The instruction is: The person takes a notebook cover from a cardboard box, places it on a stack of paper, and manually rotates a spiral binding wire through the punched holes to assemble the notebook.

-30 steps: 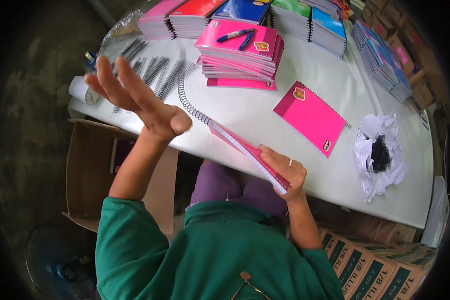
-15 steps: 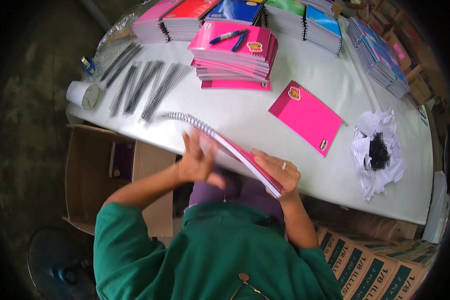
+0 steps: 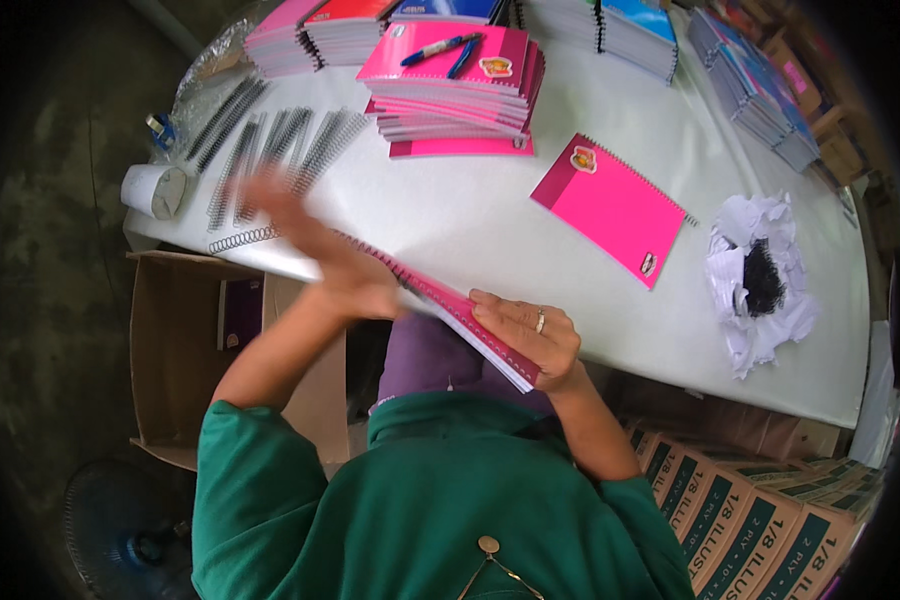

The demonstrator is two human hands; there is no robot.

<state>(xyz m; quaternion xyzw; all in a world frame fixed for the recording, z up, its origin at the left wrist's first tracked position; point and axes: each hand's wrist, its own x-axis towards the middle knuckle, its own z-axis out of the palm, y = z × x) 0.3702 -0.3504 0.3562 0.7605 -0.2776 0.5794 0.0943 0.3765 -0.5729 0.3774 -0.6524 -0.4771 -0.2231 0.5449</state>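
Crowding the worktop (image 3: 460, 225) beyond both hands are a stack of pink notebooks (image 3: 450, 115) with two pens (image 3: 438, 50) on top and, farther off, piles of coloured notebooks (image 3: 640, 42). Loose wire coils (image 3: 325, 145) lie beyond the left hand (image 3: 320, 250), whose blurred fingers cover part of them. To that hand's left sits a white roll (image 3: 150, 190); below it, by the worktop's edge, is a cardboard box (image 3: 175, 400). One flat pink notebook (image 3: 615, 215) lies beyond and right of the right hand (image 3: 530, 335), with crumpled white paper (image 3: 775, 335) around a dark heap (image 3: 763, 280) farther right.

The left hand has its fingers stretched out, apart from its thumb; the blur hides whether it touches the cover. The right hand is clamped on the held notebook (image 3: 446, 297), which slants between the two hands, above the purple-clothed lap (image 3: 420, 360). Its cover is magenta, with white page edges beneath and a row of small marks along one side, too fine to tell as holes or loops. A single coil (image 3: 242, 239) shows left of the left hand, which hides any link to the notebook.
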